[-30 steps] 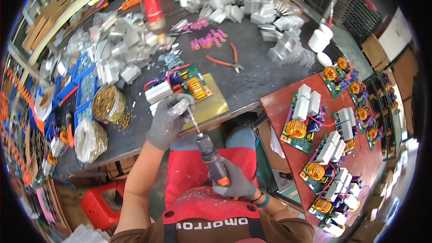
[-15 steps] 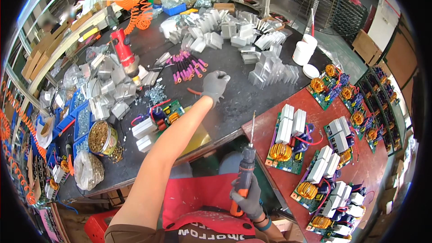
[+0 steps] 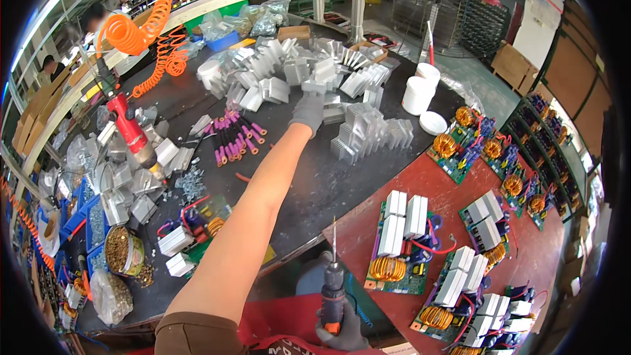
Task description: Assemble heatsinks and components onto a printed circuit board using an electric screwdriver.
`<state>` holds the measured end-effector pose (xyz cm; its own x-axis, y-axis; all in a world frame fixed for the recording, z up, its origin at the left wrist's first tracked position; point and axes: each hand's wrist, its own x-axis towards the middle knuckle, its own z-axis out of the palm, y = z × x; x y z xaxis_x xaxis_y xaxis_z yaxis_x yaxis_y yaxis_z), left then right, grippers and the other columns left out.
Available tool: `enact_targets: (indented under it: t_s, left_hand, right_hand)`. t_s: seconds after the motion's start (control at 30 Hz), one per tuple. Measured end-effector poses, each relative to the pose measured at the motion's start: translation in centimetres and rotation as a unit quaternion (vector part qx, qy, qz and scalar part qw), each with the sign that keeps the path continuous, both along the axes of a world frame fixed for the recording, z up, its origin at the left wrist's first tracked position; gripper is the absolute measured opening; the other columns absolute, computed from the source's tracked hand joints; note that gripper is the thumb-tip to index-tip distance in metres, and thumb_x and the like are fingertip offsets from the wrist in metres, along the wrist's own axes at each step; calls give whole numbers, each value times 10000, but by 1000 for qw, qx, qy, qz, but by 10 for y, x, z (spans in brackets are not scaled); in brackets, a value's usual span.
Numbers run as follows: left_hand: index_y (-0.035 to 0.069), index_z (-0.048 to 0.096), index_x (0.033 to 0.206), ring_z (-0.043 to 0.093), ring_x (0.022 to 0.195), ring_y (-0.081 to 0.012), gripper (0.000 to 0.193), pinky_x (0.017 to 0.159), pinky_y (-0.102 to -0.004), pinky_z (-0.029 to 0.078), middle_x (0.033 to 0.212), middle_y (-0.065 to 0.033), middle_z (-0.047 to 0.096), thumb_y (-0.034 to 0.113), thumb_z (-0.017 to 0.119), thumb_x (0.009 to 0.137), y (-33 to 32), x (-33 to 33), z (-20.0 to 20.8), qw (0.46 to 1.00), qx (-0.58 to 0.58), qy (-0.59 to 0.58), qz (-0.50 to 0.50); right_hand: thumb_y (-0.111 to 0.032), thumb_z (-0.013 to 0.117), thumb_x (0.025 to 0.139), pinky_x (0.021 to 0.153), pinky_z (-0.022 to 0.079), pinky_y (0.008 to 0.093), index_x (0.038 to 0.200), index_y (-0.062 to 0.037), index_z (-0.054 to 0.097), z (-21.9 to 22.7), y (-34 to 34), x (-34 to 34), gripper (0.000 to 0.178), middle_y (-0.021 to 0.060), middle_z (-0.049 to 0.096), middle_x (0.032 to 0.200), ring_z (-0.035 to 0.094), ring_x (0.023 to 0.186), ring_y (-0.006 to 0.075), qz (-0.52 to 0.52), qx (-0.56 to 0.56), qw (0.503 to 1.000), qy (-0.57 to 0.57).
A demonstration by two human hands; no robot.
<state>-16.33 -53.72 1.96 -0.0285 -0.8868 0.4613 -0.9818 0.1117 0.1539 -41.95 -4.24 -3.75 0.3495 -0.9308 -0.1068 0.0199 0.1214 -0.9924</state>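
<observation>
My left hand [image 3: 307,114], in a grey glove, reaches out over the black bench to the near edge of a pile of silver finned heat sinks [image 3: 273,89]. Its fingertips meet a heat sink there; their grip is hidden by the back of the hand. In my gloved right hand [image 3: 344,332], low in front of me, is a dark electric screwdriver [image 3: 333,292] with orange parts, held upright with its bit pointing up. Under my left forearm lies a circuit board [image 3: 202,218] with white blocks and a copper coil, partly covered by the arm.
Purple-ended black leads [image 3: 238,137] lie left of my hand. A red power tool [image 3: 129,128] hangs from an orange coiled hose [image 3: 123,34]. Assembled circuit boards [image 3: 401,243] fill the red table on the right. White tubs [image 3: 418,95] stand behind, and a bucket of screws [image 3: 125,250] sits left.
My left hand has moved forward from the open bench to the heat sinks. The view has shifted, and the screwdriver in my right hand now appears lower and further left.
</observation>
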Motion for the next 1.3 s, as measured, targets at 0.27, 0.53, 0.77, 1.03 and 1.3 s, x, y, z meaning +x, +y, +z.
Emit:
enact_targets:
  t_s: [0.27,0.53,0.77,1.03,1.3]
  left_hand:
    - [88,701,1080,697,960,-370,244,822,-476,563,1033,-179,700,80,527,909,1,5,1,988,93,-122,6]
    - [111,756,980,710,894,-369,217,747,-497,555,973,-172,726,188,599,853,85,40,57,969,149,-197,-17]
    - [64,760,936,714,867,-339,295,732,-491,558,942,-164,733,285,571,884,231,129,109,948,229,-219,-20]
    - [36,640,1105,674,856,-323,292,740,-432,545,948,-136,650,181,541,873,393,205,91,941,138,-301,64]
    - [30,598,1170,613,983,-251,372,815,-371,518,1042,-91,625,189,546,838,457,285,68,904,-15,-427,26]
  right_hand:
    - [-252,727,866,816,521,302,1159,-65,577,-76,11,8,379,118,654,966,641,864,203,-123,152,975,-104]
    - [-15,742,712,669,561,320,1264,11,399,-16,10,3,650,140,632,981,666,745,180,15,30,996,-88]
    - [-37,765,737,762,549,306,1253,14,412,2,12,22,627,106,660,1006,654,858,152,65,27,997,-38]
    - [3,743,730,749,552,291,1268,39,404,21,29,46,637,115,667,982,663,848,140,114,36,992,-29]
    - [-11,751,710,730,556,293,1266,34,411,24,38,53,653,109,669,967,668,830,146,159,-3,987,12]
